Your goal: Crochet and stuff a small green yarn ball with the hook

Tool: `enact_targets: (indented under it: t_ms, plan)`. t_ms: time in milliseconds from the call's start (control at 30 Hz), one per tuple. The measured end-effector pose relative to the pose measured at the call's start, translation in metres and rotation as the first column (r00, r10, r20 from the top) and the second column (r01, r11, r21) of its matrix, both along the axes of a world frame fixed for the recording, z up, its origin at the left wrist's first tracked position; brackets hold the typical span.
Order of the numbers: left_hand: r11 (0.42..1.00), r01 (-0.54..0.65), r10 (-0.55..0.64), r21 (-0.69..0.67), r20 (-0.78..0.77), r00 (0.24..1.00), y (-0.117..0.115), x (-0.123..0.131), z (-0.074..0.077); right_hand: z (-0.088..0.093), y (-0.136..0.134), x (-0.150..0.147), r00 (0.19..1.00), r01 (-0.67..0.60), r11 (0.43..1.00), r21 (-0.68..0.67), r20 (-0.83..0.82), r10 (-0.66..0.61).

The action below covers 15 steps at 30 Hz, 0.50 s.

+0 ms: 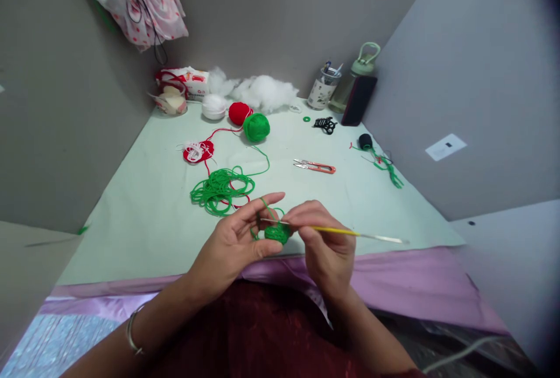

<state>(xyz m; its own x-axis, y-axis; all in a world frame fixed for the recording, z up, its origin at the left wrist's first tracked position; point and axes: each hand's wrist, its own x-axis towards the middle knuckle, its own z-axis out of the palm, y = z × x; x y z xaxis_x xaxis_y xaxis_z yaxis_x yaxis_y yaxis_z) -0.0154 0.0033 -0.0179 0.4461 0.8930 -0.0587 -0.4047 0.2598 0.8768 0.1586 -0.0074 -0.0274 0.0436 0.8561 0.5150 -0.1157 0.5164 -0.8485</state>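
My left hand [238, 235] pinches a small green crochet piece [276, 233] between thumb and fingers, with green yarn running over the raised index finger. In my right hand [326, 244] is a crochet hook [336, 230] with a yellow handle, gripped like a pencil. Its thin metal tip points left and lies at the upper edge of the green piece. Whether a loop sits on the tip is too small to tell. Loose green yarn [219, 188] lies in coils beyond my left hand, and a strand leads from it to a green yarn ball [256, 128].
Orange-handled thread snips [315, 167] lie beyond my right hand. A red-and-white crochet piece [198, 151], red ball [240, 113] and white ball [214, 107] are farther left. Stuffing [266, 93], a pen cup [324, 89], a bottle [350, 89] and a phone [359, 101] line the back.
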Motion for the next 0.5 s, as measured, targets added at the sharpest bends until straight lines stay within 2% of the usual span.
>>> enact_targets:
  t_ms: [67,133,233,333,433,500]
  plan:
    - [1.0,-0.022,0.022,0.016,-0.03,0.999,0.0,0.002,-0.002,0.0,-0.002,-0.001,0.992,0.057,0.995,0.078,0.108,-0.065]
    - [0.998,-0.047,0.05,0.04,-0.087,0.995,-0.001,0.003,-0.003,-0.001,-0.001,-0.001,0.991,0.058,0.995,0.08,0.116,-0.067]
    - [0.983,-0.094,0.127,0.156,-0.222,0.967,-0.003,0.001,-0.006,-0.005,0.001,-0.001,0.999,-0.041,0.998,-0.046,-0.03,0.04]
    - [0.92,-0.078,0.235,0.385,-0.381,0.894,-0.005,-0.001,-0.008,-0.01,0.003,-0.004,0.97,-0.158,0.971,-0.179,-0.213,0.119]
    - [0.862,-0.024,0.305,0.506,-0.482,0.821,-0.007,0.0,-0.01,-0.014,0.003,-0.01,0.95,-0.161,0.946,-0.282,-0.303,0.072]
    - [0.868,-0.014,0.305,0.496,-0.511,0.804,-0.008,0.002,-0.012,-0.015,0.003,-0.014,0.942,-0.152,0.926,-0.344,-0.333,0.031]
